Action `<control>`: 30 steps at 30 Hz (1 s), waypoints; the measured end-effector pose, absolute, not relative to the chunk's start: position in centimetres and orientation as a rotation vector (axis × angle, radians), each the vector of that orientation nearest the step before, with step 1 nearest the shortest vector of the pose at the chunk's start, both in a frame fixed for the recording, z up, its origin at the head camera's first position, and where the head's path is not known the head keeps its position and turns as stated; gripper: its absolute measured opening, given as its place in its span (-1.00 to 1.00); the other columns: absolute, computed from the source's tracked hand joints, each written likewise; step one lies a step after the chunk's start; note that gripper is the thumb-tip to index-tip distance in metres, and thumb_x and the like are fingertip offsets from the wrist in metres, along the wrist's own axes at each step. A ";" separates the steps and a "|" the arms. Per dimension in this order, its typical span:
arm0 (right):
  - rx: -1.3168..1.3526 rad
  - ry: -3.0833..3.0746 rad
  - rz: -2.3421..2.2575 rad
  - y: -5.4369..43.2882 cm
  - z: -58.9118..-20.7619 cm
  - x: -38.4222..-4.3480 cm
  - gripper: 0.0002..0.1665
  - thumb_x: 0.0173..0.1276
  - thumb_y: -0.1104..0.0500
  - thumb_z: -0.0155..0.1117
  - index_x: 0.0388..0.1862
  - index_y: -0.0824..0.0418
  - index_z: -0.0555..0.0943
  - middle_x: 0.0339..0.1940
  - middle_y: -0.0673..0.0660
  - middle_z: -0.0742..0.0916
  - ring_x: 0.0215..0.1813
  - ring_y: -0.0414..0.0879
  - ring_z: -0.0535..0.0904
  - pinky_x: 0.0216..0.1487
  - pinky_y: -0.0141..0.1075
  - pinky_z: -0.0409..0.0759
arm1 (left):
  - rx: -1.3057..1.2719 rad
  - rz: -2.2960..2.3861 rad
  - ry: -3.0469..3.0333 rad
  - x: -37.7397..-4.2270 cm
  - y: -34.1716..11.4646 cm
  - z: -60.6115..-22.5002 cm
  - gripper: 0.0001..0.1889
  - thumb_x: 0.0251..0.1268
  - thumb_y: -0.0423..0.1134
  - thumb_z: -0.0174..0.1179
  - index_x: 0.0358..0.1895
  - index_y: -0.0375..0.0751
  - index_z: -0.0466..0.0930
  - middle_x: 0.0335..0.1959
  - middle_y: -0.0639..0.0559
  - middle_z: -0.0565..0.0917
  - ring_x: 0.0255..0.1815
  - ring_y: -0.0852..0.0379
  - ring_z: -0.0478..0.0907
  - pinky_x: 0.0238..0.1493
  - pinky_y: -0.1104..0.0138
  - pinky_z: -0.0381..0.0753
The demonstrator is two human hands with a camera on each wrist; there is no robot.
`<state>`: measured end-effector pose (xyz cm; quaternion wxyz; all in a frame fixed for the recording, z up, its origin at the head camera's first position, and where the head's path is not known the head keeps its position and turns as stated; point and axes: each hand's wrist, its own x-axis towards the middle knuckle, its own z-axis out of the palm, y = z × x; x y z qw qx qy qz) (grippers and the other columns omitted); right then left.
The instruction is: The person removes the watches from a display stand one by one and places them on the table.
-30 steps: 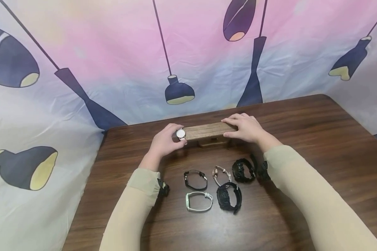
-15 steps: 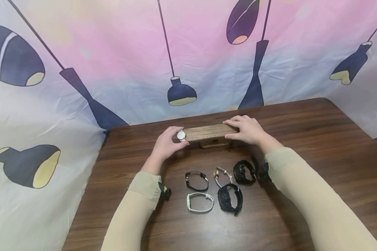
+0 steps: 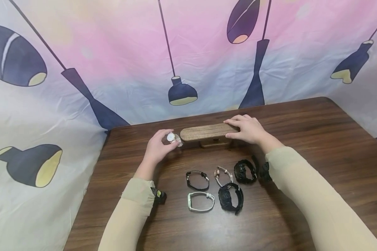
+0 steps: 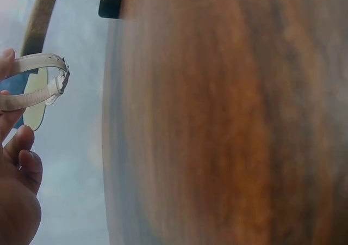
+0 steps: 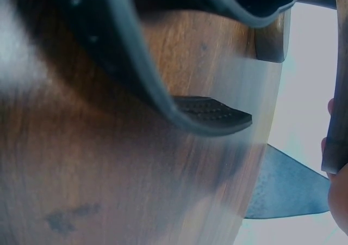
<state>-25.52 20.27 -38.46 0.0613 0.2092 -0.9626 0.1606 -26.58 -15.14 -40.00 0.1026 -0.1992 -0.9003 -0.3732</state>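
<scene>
My left hand (image 3: 157, 145) pinches a wristwatch (image 3: 171, 137) with a round white face and a pale strap. The watch is just off the left end of a wooden watch stand (image 3: 204, 132), slightly apart from it. In the left wrist view the strap (image 4: 38, 63) forms a buckled loop between the fingertips. My right hand (image 3: 247, 129) grips the right end of the stand's bar, thumb in front and fingers behind. Only the edge of that hand (image 5: 340, 201) and part of the bar (image 5: 341, 81) show in the right wrist view.
In front of the stand lie a thin black-strapped watch (image 3: 197, 180), a pale green watch (image 3: 201, 210), a white-strapped watch (image 3: 223, 176) and two chunky black watches (image 3: 225, 198). The brown table (image 3: 301, 139) ends at a printed cloth backdrop (image 3: 128, 69).
My left hand has moved left with the watch, from the bar's left end to just beside it. The right hand keeps its grip on the other end.
</scene>
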 end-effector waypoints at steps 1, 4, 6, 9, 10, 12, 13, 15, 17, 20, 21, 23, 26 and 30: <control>0.631 -2.913 0.487 20.3 -38.5 -25.5 -0.24 0.20 -0.33 0.18 0.33 -0.05 0.41 0.23 0.07 0.49 0.23 0.10 0.30 0.10 0.13 0.24 | -0.582 -1.113 -2.651 -26.5 -15.2 -39.9 -0.44 0.02 -0.09 0.39 0.13 -0.21 0.53 0.04 -0.04 0.55 -0.15 0.03 0.51 -0.12 0.14 0.48; 0.627 -2.914 0.491 20.3 -38.5 -25.5 -0.24 0.20 -0.32 0.18 0.33 -0.05 0.41 0.23 0.06 0.49 0.24 0.10 0.30 0.09 0.13 0.24 | -0.570 -1.152 -2.626 -26.0 -15.3 -39.6 -0.45 0.00 -0.12 0.40 0.12 -0.22 0.53 0.00 -0.03 0.55 -0.31 0.06 0.50 -0.26 0.19 0.50; 0.627 -2.916 0.489 20.3 -38.5 -25.5 -0.23 0.20 -0.33 0.17 0.34 -0.06 0.40 0.23 0.06 0.48 0.24 0.10 0.29 0.10 0.12 0.24 | -0.565 -1.166 -2.607 -25.6 -15.2 -39.3 -0.46 -0.01 -0.14 0.41 0.10 -0.20 0.54 -0.03 -0.01 0.55 -0.37 0.09 0.49 -0.32 0.23 0.49; 0.625 -2.916 0.487 20.3 -38.4 -25.6 -0.23 0.19 -0.34 0.17 0.33 -0.06 0.41 0.23 0.06 0.48 0.24 0.10 0.29 0.09 0.12 0.24 | -0.579 -1.197 -2.564 -25.0 -14.8 -38.7 -0.48 -0.03 -0.18 0.42 0.07 -0.20 0.55 -0.06 -0.01 0.55 -0.39 0.11 0.46 -0.35 0.29 0.47; 0.625 -2.916 0.486 20.3 -38.4 -25.6 -0.22 0.19 -0.35 0.17 0.33 -0.06 0.41 0.23 0.06 0.48 0.24 0.09 0.30 0.09 0.12 0.24 | -0.583 -1.212 -2.548 -24.8 -14.6 -38.5 -0.49 -0.04 -0.18 0.43 0.06 -0.20 0.56 -0.08 0.00 0.55 -0.40 0.12 0.46 -0.36 0.30 0.47; 0.622 -2.913 0.482 20.3 -38.4 -25.6 -0.22 0.19 -0.35 0.17 0.33 -0.06 0.41 0.23 0.05 0.49 0.24 0.09 0.30 0.10 0.11 0.24 | -0.603 -1.246 -2.514 -24.4 -14.2 -38.2 -0.49 -0.05 -0.21 0.43 0.05 -0.22 0.55 -0.09 0.00 0.55 -0.40 0.13 0.44 -0.37 0.34 0.45; 0.621 -2.911 0.482 20.3 -38.4 -25.6 -0.23 0.19 -0.35 0.17 0.33 -0.06 0.41 0.23 0.05 0.49 0.24 0.09 0.30 0.10 0.11 0.24 | -0.613 -1.266 -2.498 -24.2 -14.0 -38.0 -0.49 -0.06 -0.22 0.44 0.05 -0.24 0.55 -0.10 0.00 0.55 -0.40 0.13 0.43 -0.38 0.36 0.45; 0.622 -2.911 0.481 20.4 -38.4 -25.6 -0.22 0.19 -0.35 0.17 0.33 -0.05 0.41 0.23 0.06 0.49 0.24 0.09 0.30 0.10 0.11 0.24 | -0.639 -1.302 -2.468 -23.8 -13.6 -37.8 -0.49 -0.07 -0.24 0.44 0.04 -0.24 0.56 -0.11 0.01 0.55 -0.41 0.14 0.43 -0.40 0.39 0.44; 0.618 -2.912 0.481 20.4 -38.4 -25.6 -0.23 0.19 -0.34 0.17 0.33 -0.05 0.41 0.23 0.06 0.48 0.24 0.10 0.29 0.10 0.12 0.24 | -0.685 -1.321 -2.446 -23.5 -13.2 -37.7 -0.50 -0.08 -0.27 0.45 0.03 -0.24 0.56 -0.12 0.01 0.56 -0.42 0.14 0.42 -0.41 0.40 0.43; 0.614 -2.916 0.487 20.4 -38.4 -25.6 -0.23 0.20 -0.34 0.17 0.34 -0.05 0.40 0.23 0.07 0.48 0.24 0.11 0.29 0.11 0.13 0.23 | -0.759 -1.339 -2.435 -23.1 -12.4 -37.6 -0.50 -0.08 -0.28 0.45 0.03 -0.23 0.57 -0.14 0.01 0.57 -0.43 0.13 0.42 -0.42 0.40 0.44; 0.613 -2.918 0.488 20.4 -38.4 -25.6 -0.23 0.20 -0.34 0.17 0.34 -0.05 0.40 0.23 0.07 0.48 0.24 0.10 0.30 0.11 0.12 0.23 | -0.781 -1.336 -2.436 -23.0 -12.2 -37.6 -0.50 -0.09 -0.29 0.45 0.03 -0.23 0.57 -0.14 0.01 0.57 -0.43 0.13 0.43 -0.42 0.40 0.44; 0.616 -2.919 0.489 20.4 -38.5 -25.5 -0.23 0.20 -0.33 0.17 0.34 -0.06 0.40 0.23 0.06 0.48 0.24 0.10 0.30 0.11 0.12 0.24 | -0.828 -1.351 -2.433 -22.7 -11.8 -37.6 -0.49 -0.09 -0.30 0.46 0.04 -0.24 0.57 -0.14 0.00 0.57 -0.41 0.13 0.44 -0.39 0.37 0.47; 0.619 -2.916 0.495 20.3 -38.5 -25.5 -0.24 0.20 -0.32 0.18 0.33 -0.06 0.41 0.22 0.06 0.49 0.23 0.09 0.31 0.10 0.11 0.24 | -0.897 -1.342 -2.420 -22.3 -11.2 -37.6 -0.48 -0.11 -0.31 0.47 0.04 -0.26 0.57 -0.08 -0.01 0.56 -0.25 0.12 0.48 -0.26 0.28 0.51; 0.621 -2.907 0.491 20.3 -38.6 -25.5 -0.24 0.20 -0.33 0.18 0.33 -0.04 0.41 0.21 0.07 0.49 0.22 0.10 0.31 0.10 0.11 0.24 | -0.975 -1.311 -2.398 -21.9 -10.5 -37.4 -0.46 -0.14 -0.31 0.48 0.04 -0.27 0.58 -0.03 -0.05 0.52 -0.09 0.07 0.44 -0.12 0.13 0.50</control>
